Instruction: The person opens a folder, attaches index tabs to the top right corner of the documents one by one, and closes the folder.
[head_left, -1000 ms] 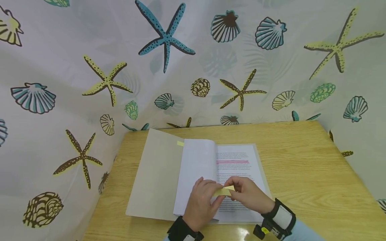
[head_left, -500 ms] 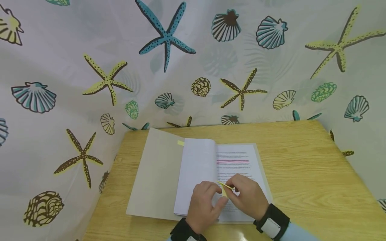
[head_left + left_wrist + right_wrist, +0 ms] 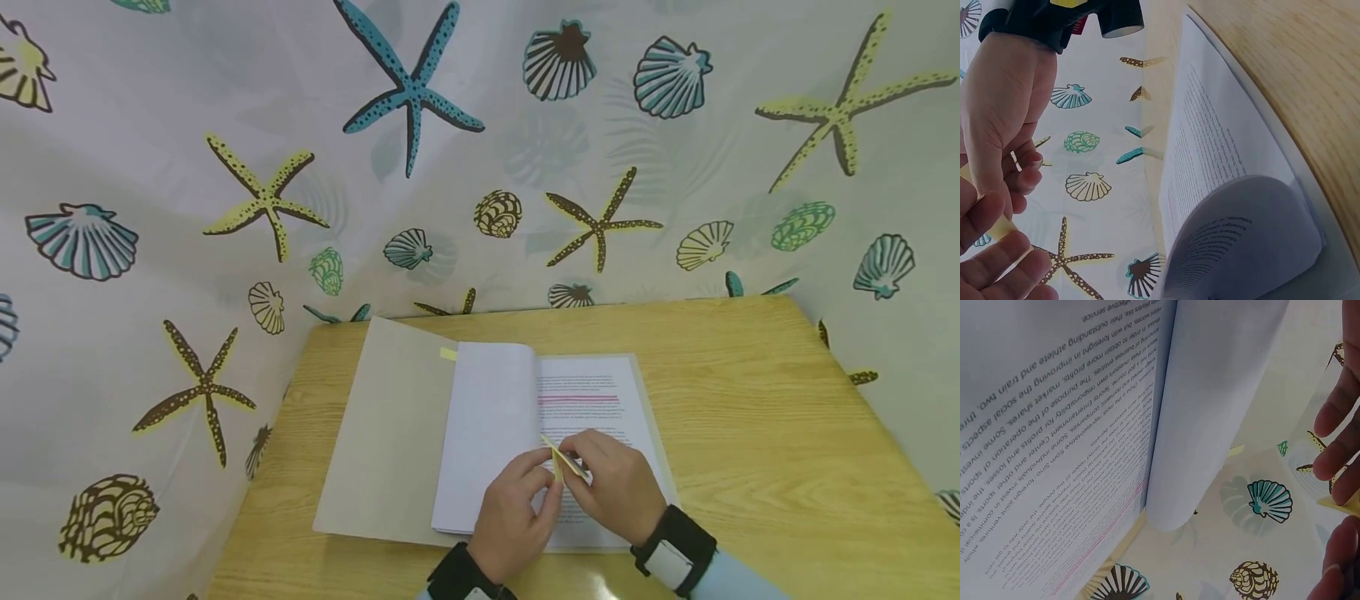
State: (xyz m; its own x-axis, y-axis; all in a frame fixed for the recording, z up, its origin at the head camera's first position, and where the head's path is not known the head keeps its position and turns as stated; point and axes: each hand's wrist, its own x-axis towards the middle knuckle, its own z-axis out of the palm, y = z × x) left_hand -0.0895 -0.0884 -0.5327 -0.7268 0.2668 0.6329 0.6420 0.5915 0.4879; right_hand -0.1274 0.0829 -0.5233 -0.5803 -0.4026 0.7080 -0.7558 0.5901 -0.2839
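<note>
Over the open book's right page (image 3: 577, 400), both hands meet at a small pad of yellow sticky notes (image 3: 573, 463). My right hand (image 3: 617, 487) pinches the pad, which is tilted almost edge-on. A narrow yellow sticky note (image 3: 557, 467) stands out from it, and my left hand (image 3: 517, 512) pinches this note between thumb and fingertips. Whether the note is still joined to the pad cannot be made out. The left wrist view has some yellow paper (image 3: 1002, 229) between the fingers. Only a yellow corner (image 3: 1349, 504) by the right fingers shows in the right wrist view.
The book's cover (image 3: 390, 442) lies folded out to the left, with a yellow strip (image 3: 448, 354) near its top. A turned stack of pages (image 3: 491, 417) curves up beside the printed page, which has pink lines. Wooden table (image 3: 772, 433) surrounds the book; a shell-patterned cloth (image 3: 480, 125) hangs behind.
The sticky note pad has turned from flat to nearly edge-on as my right hand rotated. My left fingers have shifted and now pinch the note sticking out from it.
</note>
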